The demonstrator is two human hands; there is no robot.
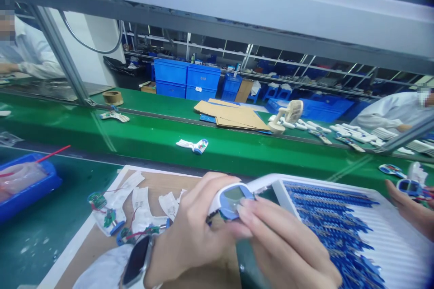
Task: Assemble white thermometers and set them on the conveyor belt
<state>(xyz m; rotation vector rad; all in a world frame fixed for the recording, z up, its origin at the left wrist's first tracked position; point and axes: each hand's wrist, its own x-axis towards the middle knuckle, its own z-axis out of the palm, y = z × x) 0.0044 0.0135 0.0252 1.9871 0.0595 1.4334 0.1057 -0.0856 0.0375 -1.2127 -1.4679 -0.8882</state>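
My left hand [193,226], a watch on its wrist, is wrapped round a white-and-blue handheld device [224,198]. The device has a blue face with a grey display window turned up toward me. My right hand [281,239] has its thumb and fingers pressed together on the edge of the blue face, beside the window. Whether a small piece is also between those fingertips is hidden. To the left, several opened white casings [140,210] with green circuit boards and red wires lie on a brown board [81,253].
A white tray [396,235] of blue parts stands at right, where another person's hand [407,210] holds a similar device. A blue bin [30,194] sits at left. Across the green belt [149,140] are cardboard sheets [233,115], a small fan [288,115] and tape [113,98].
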